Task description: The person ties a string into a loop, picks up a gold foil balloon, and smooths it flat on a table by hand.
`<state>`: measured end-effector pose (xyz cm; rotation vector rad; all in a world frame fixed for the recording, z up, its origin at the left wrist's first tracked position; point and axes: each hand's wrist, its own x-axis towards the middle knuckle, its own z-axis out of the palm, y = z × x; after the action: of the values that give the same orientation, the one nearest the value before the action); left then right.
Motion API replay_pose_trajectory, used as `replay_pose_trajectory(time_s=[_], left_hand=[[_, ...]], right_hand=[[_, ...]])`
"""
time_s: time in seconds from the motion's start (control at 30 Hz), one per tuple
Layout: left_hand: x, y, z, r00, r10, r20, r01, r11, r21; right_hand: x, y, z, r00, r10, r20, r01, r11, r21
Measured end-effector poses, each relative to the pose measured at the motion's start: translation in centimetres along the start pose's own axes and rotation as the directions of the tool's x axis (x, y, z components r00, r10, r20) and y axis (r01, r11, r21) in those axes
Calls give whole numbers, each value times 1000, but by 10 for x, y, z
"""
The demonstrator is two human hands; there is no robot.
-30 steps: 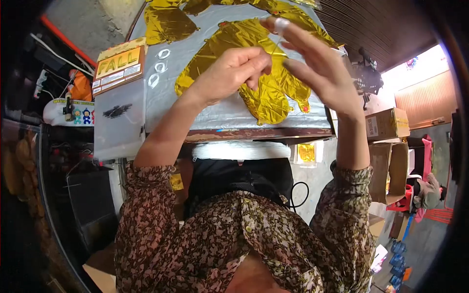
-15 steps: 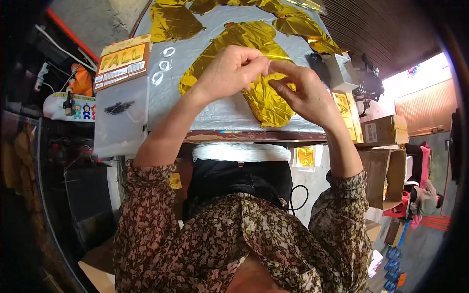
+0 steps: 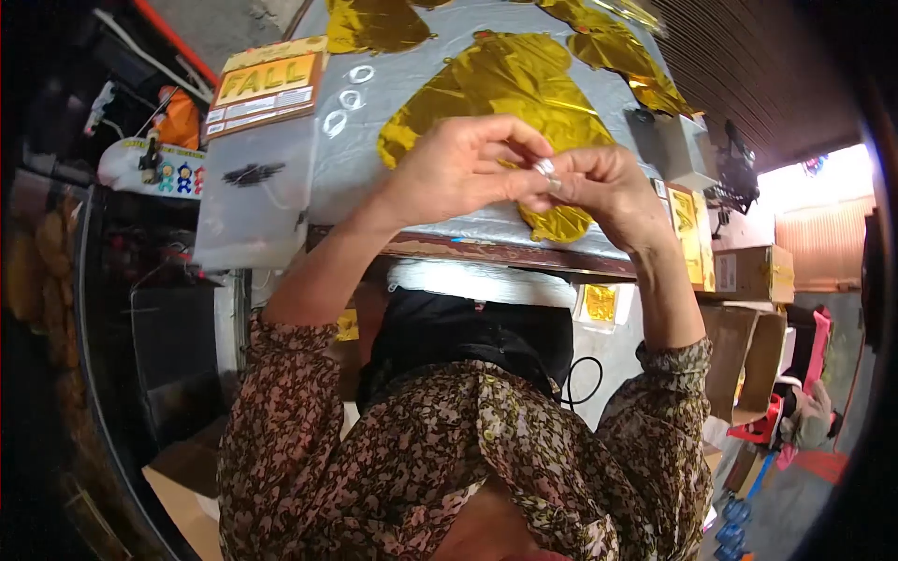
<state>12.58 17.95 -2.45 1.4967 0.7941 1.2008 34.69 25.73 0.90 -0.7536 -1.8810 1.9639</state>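
Note:
My left hand (image 3: 458, 168) and my right hand (image 3: 613, 192) meet above the front of the table. Both are closed, fingertips pinching a small white bundle (image 3: 545, 168) between them; its exact form is partly hidden by the fingers. Below and behind them lies a flat gold foil balloon (image 3: 496, 79), its lower part covered by my hands. Left of the balloon, three white string coils (image 3: 350, 100) lie in a row on the silver table cover (image 3: 360, 182).
A "FALL" package (image 3: 267, 84) and a clear plastic bag with dark thin pieces (image 3: 253, 175) are at the left. More gold foil (image 3: 379, 23) lies at the back. On the right stand a white box (image 3: 690, 154) and cardboard boxes (image 3: 748, 271).
My hands have come closer to me and lower in front of the balloon. The small white bundle now shows between my fingertips. The whole view has shifted slightly.

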Motion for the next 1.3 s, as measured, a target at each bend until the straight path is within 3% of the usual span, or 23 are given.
replay_pose_trajectory(time_s=[0.03,0.07,0.13,0.2,0.3,0.37,0.5,0.57,0.63,0.67,0.7,0.77,0.8,0.87,0.97,1.03,1.07,1.13,1.17,1.23,1.27,1.3], left_hand=[[-4,4,0,994,-108,2,107,991,-85],[-7,3,-1,994,-113,-15,111,991,-77],[-11,0,-2,985,-156,74,170,948,-270],[-15,1,0,977,-200,80,214,934,-285],[-18,-9,1,980,-167,104,190,941,-280],[-18,-26,-2,990,78,115,-77,997,-8],[-25,-9,0,996,79,51,-70,985,-157],[-29,2,-3,997,-73,-1,72,986,-152],[-28,-2,-18,999,53,3,-53,999,10],[-29,3,-24,1000,16,-11,-14,987,160],[-27,3,-31,1000,17,-9,-16,986,165],[-18,2,-51,992,-79,-95,94,981,170],[-12,4,-71,969,-199,-146,227,951,211],[3,-12,-115,932,-246,-267,323,898,298],[27,-58,-186,892,-291,-346,420,817,396],[34,-69,-208,842,-327,-430,539,550,638],[34,-75,-215,843,-335,-420,537,549,640],[33,-86,-230,902,-191,-387,424,219,879],[30,-94,-237,892,-139,-430,448,150,881],[28,-98,-253,920,-127,-370,389,191,901],[26,-96,-252,878,-163,-450,474,169,864],[24,-95,-252,919,-86,-385,395,174,902]], right_hand=[[-1,0,1,1000,28,12,-28,1000,1],[-2,-2,4,998,56,22,-56,998,1],[-4,-4,9,997,76,21,-77,995,57],[-5,-2,9,994,103,38,-103,994,-25],[-7,-8,15,993,113,39,-114,993,24],[-8,-13,18,993,114,40,-114,993,19],[-5,-19,25,988,152,11,-152,988,41],[-2,-20,29,987,160,13,-160,986,41],[6,-20,34,993,115,-36,-116,993,-23],[10,-15,32,995,101,-16,-101,995,-22],[13,-8,32,995,95,-16,-95,995,-21],[23,3,32,995,-8,-103,34,966,255],[28,6,28,983,-32,-181,85,951,298],[30,11,21,937,-79,-342,207,911,358],[15,34,5,927,-46,-372,166,940,298],[-6,43,3,921,28,-388,87,958,274],[-20,48,3,917,35,-397,85,956,281],[-50,57,6,893,73,-445,-2,988,158],[-64,57,11,883,83,-462,-19,990,142],[-91,64,15,879,55,-473,-10,995,96],[-101,70,15,884,60,-464,-33,997,67],[-114,75,15,886,73,-457,-61,997,41]])
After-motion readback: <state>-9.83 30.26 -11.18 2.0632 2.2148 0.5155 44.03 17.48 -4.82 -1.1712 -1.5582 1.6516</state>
